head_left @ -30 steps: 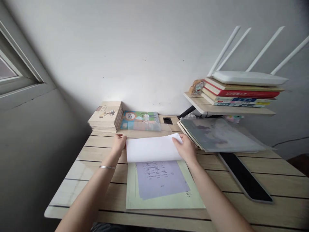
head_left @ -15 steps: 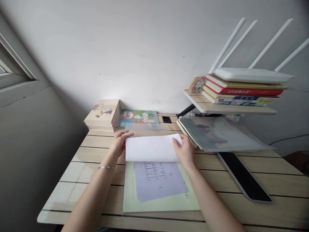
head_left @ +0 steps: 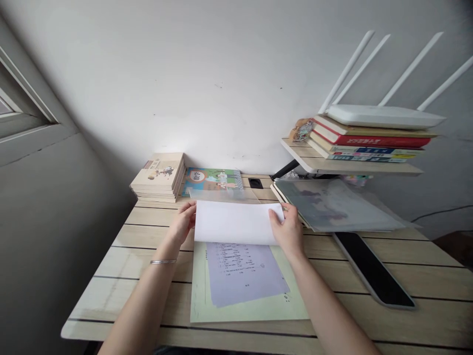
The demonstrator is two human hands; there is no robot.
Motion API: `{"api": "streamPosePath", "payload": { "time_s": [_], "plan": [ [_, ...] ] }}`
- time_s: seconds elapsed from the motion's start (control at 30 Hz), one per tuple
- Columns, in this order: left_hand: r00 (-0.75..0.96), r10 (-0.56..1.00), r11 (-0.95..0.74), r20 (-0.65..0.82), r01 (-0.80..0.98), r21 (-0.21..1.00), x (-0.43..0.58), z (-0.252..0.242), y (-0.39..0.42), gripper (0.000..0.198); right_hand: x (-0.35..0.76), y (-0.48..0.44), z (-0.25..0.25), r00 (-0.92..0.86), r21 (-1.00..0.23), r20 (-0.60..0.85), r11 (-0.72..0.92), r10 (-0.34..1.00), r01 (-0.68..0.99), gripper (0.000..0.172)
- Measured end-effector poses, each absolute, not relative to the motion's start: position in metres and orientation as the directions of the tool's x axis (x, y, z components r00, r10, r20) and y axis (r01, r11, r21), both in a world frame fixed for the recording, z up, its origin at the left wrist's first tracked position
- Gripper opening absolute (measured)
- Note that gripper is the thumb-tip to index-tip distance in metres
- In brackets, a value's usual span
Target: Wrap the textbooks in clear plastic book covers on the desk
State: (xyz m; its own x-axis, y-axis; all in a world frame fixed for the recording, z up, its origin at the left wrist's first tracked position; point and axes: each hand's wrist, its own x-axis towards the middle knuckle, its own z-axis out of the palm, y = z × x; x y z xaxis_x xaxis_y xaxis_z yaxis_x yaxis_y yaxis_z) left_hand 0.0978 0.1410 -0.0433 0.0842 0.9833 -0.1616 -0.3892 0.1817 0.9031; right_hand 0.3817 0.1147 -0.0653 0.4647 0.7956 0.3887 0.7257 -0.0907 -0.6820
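Observation:
A white sheet of paper [head_left: 236,222] is folded up and away from me over a printed page [head_left: 244,271] that lies on a pale green sheet [head_left: 251,308] on the wooden desk. My left hand [head_left: 184,223] grips the folded sheet's left edge, with a bracelet on that wrist. My right hand [head_left: 290,228] pinches the sheet's right edge, fingers curled on it. A clear plastic sleeve [head_left: 218,193] lies just beyond the folded sheet.
A stack of books [head_left: 158,177] and a colourful booklet [head_left: 213,180] sit at the desk's back left. Plastic folders [head_left: 332,204] and a black tablet [head_left: 373,268] lie on the right. A shelf [head_left: 351,167] carries books and a white router [head_left: 384,117].
Both hands have pushed the folded white sheet a little further away, so its far edge now sits higher on the desk. The view has shifted slightly.

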Motion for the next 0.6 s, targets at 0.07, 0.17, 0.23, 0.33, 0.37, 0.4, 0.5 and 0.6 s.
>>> {"api": "streamPosePath", "payload": {
  "time_s": [0.07, 0.17, 0.23, 0.33, 0.37, 0.4, 0.5, 0.6],
  "plan": [
    [0.096, 0.982, 0.187, -0.163, -0.372, 0.909, 0.096, -0.038, 0.138, 0.028, 0.382, 0.109, -0.061, 0.404, -0.594, 0.359, -0.128, 0.842, 0.794, 0.047],
    [0.129, 0.979, 0.194, -0.157, -0.358, 0.913, 0.091, -0.028, 0.133, 0.029, 0.381, 0.099, -0.056, 0.310, -0.489, 0.378, -0.096, 0.872, 0.867, 0.044],
    [0.172, 0.971, 0.215, -0.165, -0.329, 0.920, 0.088, -0.022, 0.129, 0.034, 0.378, 0.089, -0.055, 0.236, -0.428, 0.470, -0.014, 0.851, 0.904, 0.041],
    [0.238, 0.955, 0.242, -0.175, -0.291, 0.926, 0.083, -0.020, 0.122, 0.055, 0.366, 0.071, -0.054, 0.100, -0.263, 0.622, 0.087, 0.777, 0.961, 0.035],
    [0.250, 0.954, 0.238, -0.166, -0.292, 0.926, 0.083, -0.021, 0.120, 0.062, 0.361, 0.065, -0.055, 0.059, -0.199, 0.654, 0.096, 0.754, 0.975, 0.032],
    [0.253, 0.955, 0.228, -0.154, -0.297, 0.927, 0.083, -0.023, 0.118, 0.066, 0.357, 0.059, -0.055, 0.022, -0.139, 0.677, 0.098, 0.736, 0.985, 0.029],
    [0.207, 0.970, 0.193, -0.131, -0.316, 0.929, 0.085, -0.031, 0.115, 0.068, 0.351, 0.046, -0.059, -0.068, -0.009, 0.719, 0.107, 0.692, 0.994, 0.023],
    [0.071, 0.988, 0.150, -0.135, -0.316, 0.937, 0.088, -0.040, 0.113, 0.073, 0.354, 0.046, -0.061, -0.103, 0.041, 0.736, 0.108, 0.669, 0.993, 0.019]
  ]
}}
